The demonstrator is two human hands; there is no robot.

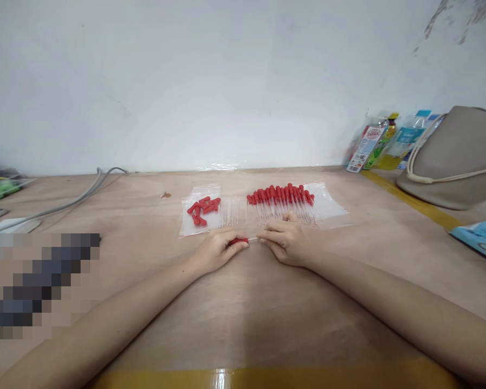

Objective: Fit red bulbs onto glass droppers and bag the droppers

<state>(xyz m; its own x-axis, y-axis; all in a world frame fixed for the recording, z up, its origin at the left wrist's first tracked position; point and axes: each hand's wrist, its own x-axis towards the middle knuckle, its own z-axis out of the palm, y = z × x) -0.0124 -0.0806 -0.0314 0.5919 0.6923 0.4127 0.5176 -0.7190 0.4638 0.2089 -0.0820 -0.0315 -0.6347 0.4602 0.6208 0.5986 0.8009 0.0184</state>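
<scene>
- While my left hand (218, 249) pinches a red rubber bulb (238, 241) and my right hand (285, 242) pinches the end of a thin clear tube (254, 239), the two parts meet between my hands, low over the middle of the tabletop (243, 319). I judge the tube could snap or bend if I push it at an angle, since it looks very slender.
- Both grips are pressed together on small parts; a slack pinch could let the bulb pop off and roll away.
- Just beyond my right hand lies a row of finished droppers (281, 201) on a clear plastic sheet (328, 208). My knuckles are near their tips, so a careless move could scatter the row.
- To the far left of that row, loose bulbs (203, 209) sit on a clear bag (198, 221), with bare tubes (231, 213) beside them. A sweep of my left wrist could knock them about.
- A grey cable (76, 197) trails far left, well apart.
</scene>
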